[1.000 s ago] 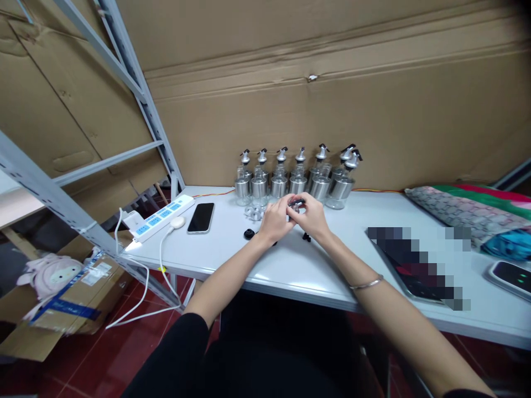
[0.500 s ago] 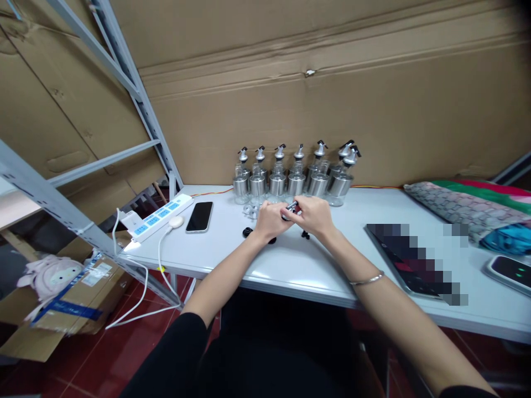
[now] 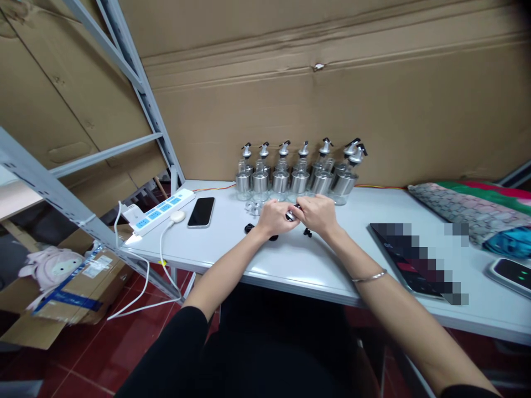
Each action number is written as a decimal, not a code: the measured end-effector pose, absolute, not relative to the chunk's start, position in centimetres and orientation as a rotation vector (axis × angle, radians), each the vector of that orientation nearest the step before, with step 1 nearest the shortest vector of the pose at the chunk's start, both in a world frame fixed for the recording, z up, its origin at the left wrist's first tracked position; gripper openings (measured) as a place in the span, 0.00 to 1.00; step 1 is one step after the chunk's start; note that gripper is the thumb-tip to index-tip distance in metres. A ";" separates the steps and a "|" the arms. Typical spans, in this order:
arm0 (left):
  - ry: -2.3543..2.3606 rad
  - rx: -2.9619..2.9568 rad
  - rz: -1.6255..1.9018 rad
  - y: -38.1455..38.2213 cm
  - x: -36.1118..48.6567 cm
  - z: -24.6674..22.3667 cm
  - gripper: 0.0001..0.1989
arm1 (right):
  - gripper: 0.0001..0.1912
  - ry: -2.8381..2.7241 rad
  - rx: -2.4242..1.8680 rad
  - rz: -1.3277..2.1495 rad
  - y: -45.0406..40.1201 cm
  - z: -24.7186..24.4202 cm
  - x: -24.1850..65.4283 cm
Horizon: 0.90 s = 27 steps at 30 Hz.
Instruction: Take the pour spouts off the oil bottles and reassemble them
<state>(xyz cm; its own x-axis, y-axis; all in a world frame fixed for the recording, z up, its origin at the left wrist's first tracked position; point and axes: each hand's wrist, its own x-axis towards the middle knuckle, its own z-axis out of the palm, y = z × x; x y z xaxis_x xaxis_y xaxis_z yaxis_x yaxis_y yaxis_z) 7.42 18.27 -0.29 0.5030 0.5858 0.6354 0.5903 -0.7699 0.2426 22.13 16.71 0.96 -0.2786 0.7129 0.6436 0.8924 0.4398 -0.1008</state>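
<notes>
My left hand (image 3: pixel 274 218) and my right hand (image 3: pixel 319 215) meet over the table, both closed on a small silver-and-black pourer spout (image 3: pixel 292 213). Fingers cover most of it. It resembles the silver spouts with black flaps on the bottles behind. Small black parts (image 3: pixel 307 232) lie beside my right hand, and round black pieces (image 3: pixel 249 228) sit by my left wrist, one of them partly hidden. Silver-grey rings (image 3: pixel 254 208) rest just beyond my left hand. Several glass bottles (image 3: pixel 300 181) with steel sleeves stand in rows past my hands; the back ones carry spouts.
On the white table (image 3: pixel 224 243) are a phone (image 3: pixel 201 212) and a power strip (image 3: pixel 164 211) to the left. A dark tablet (image 3: pixel 398 260), partly pixelated, a white device (image 3: pixel 512 275) and a patterned bag (image 3: pixel 452 210) lie right. A cardboard wall (image 3: pixel 265 105) rises behind.
My right fingers have shifted over the spout, covering more of it, and its visible part has turned. The view has moved slightly; the things on the table stay put.
</notes>
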 end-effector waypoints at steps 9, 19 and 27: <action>-1.081 -2.636 -1.230 18.5 7.4 -0.4 0.11 | 0.26 -1.926 -1.466 -0.189 18.0 -0.5 22.9; -1.224 -2.388 -1.434 19.7 6.1 0.2 0.14 | 0.14 -1.826 -1.813 0.200 20.5 -1.9 26.8; -1.157 -2.475 -1.363 19.6 6.3 -0.1 0.12 | 0.12 -1.935 -1.854 0.377 21.2 -3.5 27.0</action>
<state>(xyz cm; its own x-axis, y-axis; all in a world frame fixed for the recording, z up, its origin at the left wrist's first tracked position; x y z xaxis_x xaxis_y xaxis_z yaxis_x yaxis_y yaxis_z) 6.33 19.63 -0.14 0.3157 0.5740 0.7556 0.6527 -0.7093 0.2661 26.99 21.21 -3.54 -0.0118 0.9928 0.1194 0.8752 0.0680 -0.4790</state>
